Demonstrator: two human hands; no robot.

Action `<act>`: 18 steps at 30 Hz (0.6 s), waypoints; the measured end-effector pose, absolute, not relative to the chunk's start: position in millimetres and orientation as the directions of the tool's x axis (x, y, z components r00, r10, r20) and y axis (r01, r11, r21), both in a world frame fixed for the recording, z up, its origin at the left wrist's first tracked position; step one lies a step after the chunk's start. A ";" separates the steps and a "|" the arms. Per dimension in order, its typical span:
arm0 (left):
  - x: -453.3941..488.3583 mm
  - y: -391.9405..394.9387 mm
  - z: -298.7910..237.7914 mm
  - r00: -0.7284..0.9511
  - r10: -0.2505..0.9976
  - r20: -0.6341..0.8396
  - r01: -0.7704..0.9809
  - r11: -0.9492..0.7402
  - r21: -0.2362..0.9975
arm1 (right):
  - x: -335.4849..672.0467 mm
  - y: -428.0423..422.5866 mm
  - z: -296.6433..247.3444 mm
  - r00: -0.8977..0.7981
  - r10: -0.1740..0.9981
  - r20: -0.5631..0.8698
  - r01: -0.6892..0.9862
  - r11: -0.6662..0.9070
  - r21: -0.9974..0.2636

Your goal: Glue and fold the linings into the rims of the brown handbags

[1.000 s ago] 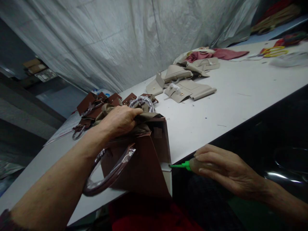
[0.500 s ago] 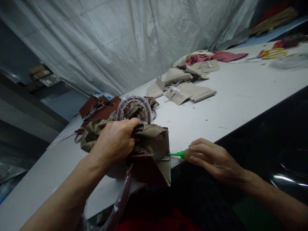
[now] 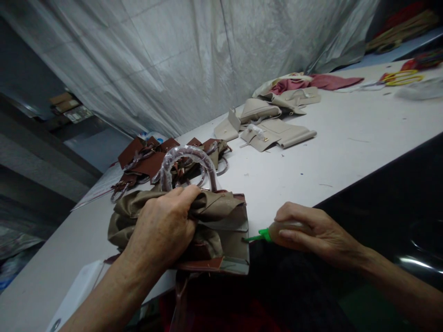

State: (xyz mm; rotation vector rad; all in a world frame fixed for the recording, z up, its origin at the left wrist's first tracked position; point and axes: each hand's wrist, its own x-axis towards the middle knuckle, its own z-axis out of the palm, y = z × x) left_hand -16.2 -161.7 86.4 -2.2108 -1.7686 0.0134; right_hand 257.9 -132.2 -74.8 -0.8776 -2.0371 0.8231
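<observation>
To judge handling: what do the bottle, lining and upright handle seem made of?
Bottle: likely plastic, since its tan body looks translucent.
Lining: probably thin fabric, faintly shiny, bunched in folds.
Upright handle: perhaps brown leather or imitation, under glinting, wrinkled clear film.

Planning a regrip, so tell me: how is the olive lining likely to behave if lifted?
Probably floppy: the olive lining bunches in loose folds beside the left hand. It may be somewhat slippery, given its soft sheen. It's likely light for its bulk, since its exposed edge looks thin.
</observation>
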 end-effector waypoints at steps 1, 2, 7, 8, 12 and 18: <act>-16.5 -162.2 85.9 0.235 0.954 0.184 0.953 -0.188 -0.238 | 258.5 -132.2 -74.0 -0.483 0.786 0.386 0.297 0.562 -0.772; -16.7 -162.7 85.4 0.233 0.955 0.183 0.954 -0.189 -0.232 | 259.1 -132.1 -73.5 -0.472 0.784 0.404 0.297 0.573 -0.764; -17.2 -165.1 84.4 0.224 0.959 0.172 0.959 -0.186 -0.212 | 260.8 -133.5 -73.5 -0.488 0.786 0.380 0.297 0.559 -0.774; -17.4 -165.9 84.5 0.220 0.961 0.167 0.960 -0.184 -0.210 | 261.0 -134.5 -73.3 -0.523 0.770 0.365 0.281 0.561 -0.779; -19.2 -169.9 85.3 0.202 0.967 0.156 0.965 -0.169 -0.201 | 262.0 -139.0 -72.4 -0.509 0.727 0.461 0.270 0.643 -0.716; -23.2 -176.1 85.2 0.193 0.970 0.149 0.971 -0.166 -0.173 | 263.7 -140.5 -73.9 -0.576 0.683 0.450 0.203 0.652 -0.731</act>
